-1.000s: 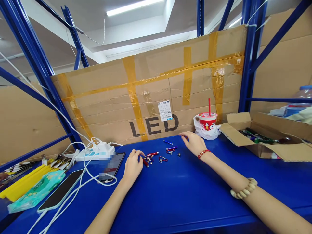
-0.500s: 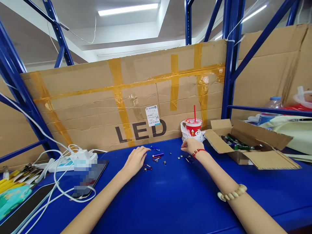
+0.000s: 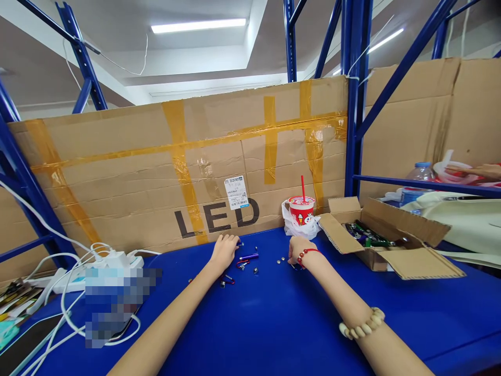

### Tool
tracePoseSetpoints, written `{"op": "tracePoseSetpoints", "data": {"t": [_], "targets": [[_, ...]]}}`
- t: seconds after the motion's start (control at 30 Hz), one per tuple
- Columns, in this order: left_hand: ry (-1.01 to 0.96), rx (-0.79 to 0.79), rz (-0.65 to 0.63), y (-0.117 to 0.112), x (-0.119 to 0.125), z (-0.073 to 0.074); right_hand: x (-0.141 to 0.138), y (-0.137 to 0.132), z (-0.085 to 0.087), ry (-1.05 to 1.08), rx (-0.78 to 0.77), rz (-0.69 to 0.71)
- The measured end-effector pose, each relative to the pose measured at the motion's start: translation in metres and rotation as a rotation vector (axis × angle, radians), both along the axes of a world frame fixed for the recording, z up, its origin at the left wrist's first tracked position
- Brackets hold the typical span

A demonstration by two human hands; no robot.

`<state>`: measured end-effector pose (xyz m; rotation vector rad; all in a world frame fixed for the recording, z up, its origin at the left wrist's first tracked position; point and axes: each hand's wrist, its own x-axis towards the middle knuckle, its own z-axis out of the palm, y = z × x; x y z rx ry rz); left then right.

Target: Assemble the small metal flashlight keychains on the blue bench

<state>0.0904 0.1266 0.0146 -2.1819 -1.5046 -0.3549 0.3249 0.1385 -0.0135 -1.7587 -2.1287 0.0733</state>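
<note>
My left hand (image 3: 224, 251) is bent down over the table, its fingers curled round a small blue metal tube (image 3: 240, 244) whose end sticks out past the fingertips. Right of it lie a purple metal tube (image 3: 249, 256) and a red carabiner clip (image 3: 242, 264). Another dark red clip (image 3: 227, 281) rests below my left wrist. My right hand (image 3: 300, 249) is closed with its fingertips down at the tabletop, by a small dark piece (image 3: 298, 267) partly under it. What those fingers hold is hidden. Small round silver pieces (image 3: 281, 260) lie just left of them.
An open cardboard box (image 3: 391, 237) of metal tubes stands at the right, beside a red cup (image 3: 301, 211) with a straw in a plastic bag. A power strip (image 3: 113, 263) and white cables are on the left. Another person's hand (image 3: 483, 171) shows at far right.
My left hand has moved onto the blue tube and its fingers have closed. My right hand has lowered to the dark piece beside it. The view has shifted right; another person's hand has appeared.
</note>
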Motion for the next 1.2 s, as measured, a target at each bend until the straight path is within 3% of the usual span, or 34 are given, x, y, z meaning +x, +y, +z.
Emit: {"op": "tracePoseSetpoints", "data": {"t": [0.2, 0.33, 0.5, 0.67, 0.8, 0.97, 1.2], "targets": [[-0.197, 0.074, 0.024, -0.037, -0.011, 0.015, -0.013, -0.028, 0.016, 0.06, -0.142, -0.013], [-0.273, -0.043, 0.006, -0.044, -0.008, 0.013, -0.018, -0.036, 0.023, 0.083, -0.217, -0.022], [-0.376, -0.206, 0.03, -0.005, 0.015, 0.006, -0.021, -0.04, 0.029, 0.058, -0.26, -0.056], [-0.433, -0.178, -0.014, 0.051, 0.046, 0.0, -0.025, -0.044, 0.033, 0.028, -0.202, -0.09], [-0.45, -0.181, -0.054, 0.08, 0.059, -0.009, -0.025, -0.042, 0.032, 0.034, -0.197, -0.099], [-0.47, -0.166, -0.057, 0.097, 0.059, -0.019, -0.022, -0.039, 0.031, 0.045, -0.211, -0.089], [-0.465, -0.109, -0.015, 0.096, 0.05, -0.013, -0.021, -0.043, 0.034, 0.034, -0.227, -0.074]]}}
